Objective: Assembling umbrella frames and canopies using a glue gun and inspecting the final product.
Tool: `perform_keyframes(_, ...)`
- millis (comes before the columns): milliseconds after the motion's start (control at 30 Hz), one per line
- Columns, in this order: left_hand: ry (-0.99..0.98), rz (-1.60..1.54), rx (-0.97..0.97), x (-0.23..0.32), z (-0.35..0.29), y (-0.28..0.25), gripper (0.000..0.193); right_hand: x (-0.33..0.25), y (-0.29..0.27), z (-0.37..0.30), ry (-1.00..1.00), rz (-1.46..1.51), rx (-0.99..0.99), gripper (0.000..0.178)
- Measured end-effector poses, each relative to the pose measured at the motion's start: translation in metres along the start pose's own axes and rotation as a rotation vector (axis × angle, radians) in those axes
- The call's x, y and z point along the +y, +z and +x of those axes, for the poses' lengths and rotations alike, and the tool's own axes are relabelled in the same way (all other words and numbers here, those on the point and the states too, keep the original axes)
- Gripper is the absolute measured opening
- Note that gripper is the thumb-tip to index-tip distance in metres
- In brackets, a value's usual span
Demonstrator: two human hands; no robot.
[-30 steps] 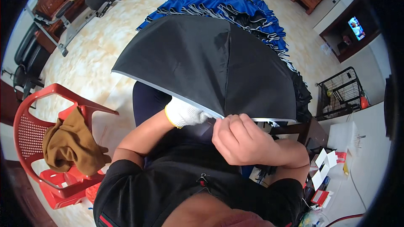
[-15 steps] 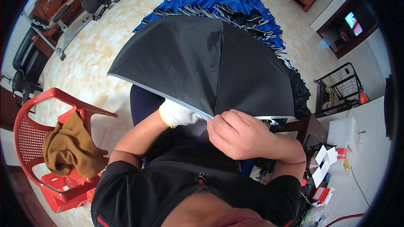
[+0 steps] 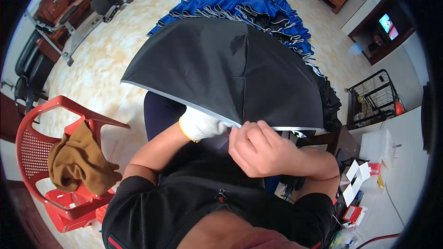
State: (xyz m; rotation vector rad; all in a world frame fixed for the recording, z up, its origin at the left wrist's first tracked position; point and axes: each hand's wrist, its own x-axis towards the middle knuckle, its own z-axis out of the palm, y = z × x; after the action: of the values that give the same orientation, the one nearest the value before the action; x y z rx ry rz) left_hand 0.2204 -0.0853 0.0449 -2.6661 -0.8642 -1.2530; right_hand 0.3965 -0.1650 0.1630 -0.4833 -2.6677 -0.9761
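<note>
A black umbrella canopy (image 3: pixel 203 55) with a pale edge trim is spread over my lap, its near rim toward me. My left hand (image 3: pixel 202 124), in a white knitted glove with a yellow cuff, grips that rim from below; its fingertips are partly hidden by the cloth. My bare right hand (image 3: pixel 263 150) pinches the same rim close beside it, where a seam between two panels meets the edge. Whether something small sits between the right fingertips cannot be seen.
Beyond the canopy, a big heap of blue and black cloth (image 3: pixel 230 3) with pale edging lies on the floor. A red plastic chair (image 3: pixel 34 152) holding a brown cloth (image 3: pixel 83 161) stands at left. On the right are a black wire cage (image 3: pixel 371 99) and an opened white box (image 3: pixel 355 180).
Both hands and the pinched rim have shifted slightly right. The canopy's seam has moved with them, and my right fingers have changed their bend a little.
</note>
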Motion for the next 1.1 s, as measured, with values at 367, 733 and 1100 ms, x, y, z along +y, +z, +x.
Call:
perform_keyframes(367, -0.029, 0.213, 0.504, -0.071, 0.125, -0.061, 0.023, 0.0, 0.199, -0.064, 0.947, 0.409, 0.492, 0.045)
perform_keyframes(733, -0.522, 0.239, 0.632, -0.146, 0.182, -0.104, 0.045, -0.079, 0.425, -0.139, 1.832, 1.022, -0.266, 0.032)
perform_keyframes(1100, -1.135, 0.078, 0.011, -0.178, 0.058, 0.053, 0.068, -0.053, 0.286, -0.065, 1.548, 1.089, 0.253, 0.026)
